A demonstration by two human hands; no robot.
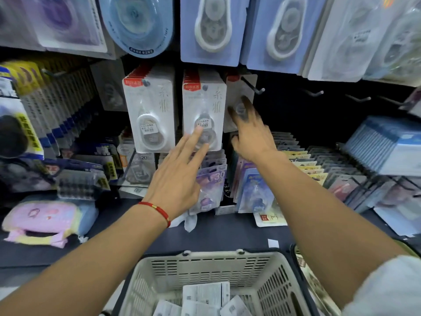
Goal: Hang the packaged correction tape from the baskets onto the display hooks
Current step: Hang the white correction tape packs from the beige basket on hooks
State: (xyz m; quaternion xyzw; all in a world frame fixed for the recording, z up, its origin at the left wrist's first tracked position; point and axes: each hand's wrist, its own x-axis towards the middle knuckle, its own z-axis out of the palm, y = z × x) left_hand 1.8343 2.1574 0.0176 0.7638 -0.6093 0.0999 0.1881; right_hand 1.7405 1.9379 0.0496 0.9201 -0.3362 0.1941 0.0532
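Head view. Nearest the camera, the cream basket (211,267) is seen at the bottom edge, with several packaged correction tapes (205,293) lying flat inside it, printed backs upward. Beyond the basket, the dark counter (227,236) runs across the frame.

Above the basket, the display hooks are mounted. The bare hook (252,86) projects toward the camera, up and right of the basket's far rim. One grey package (239,103) hangs on it, pushed back toward the panel. The right hand (250,137) is extended to this package; its blurred fingers are laid against the card face, spread and fairly straight, and no closed grip can be confirmed. The left hand (180,176) is held open, fingers straight, tips touching the front pack of the middle stack (204,115), just left of the bare hook.

Handling is judged as follows. Each pack is light: a thin, stiff card with a clear, smooth blister. The blister is likely to slip and dent, so the card edges near the top are to be pinched, leaving the hang hole free.

Orientation: the hung packs have the long axis vertical, red header and hole uppermost, blister toward the camera. The packs in the basket lie flat, long axes at mixed angles.
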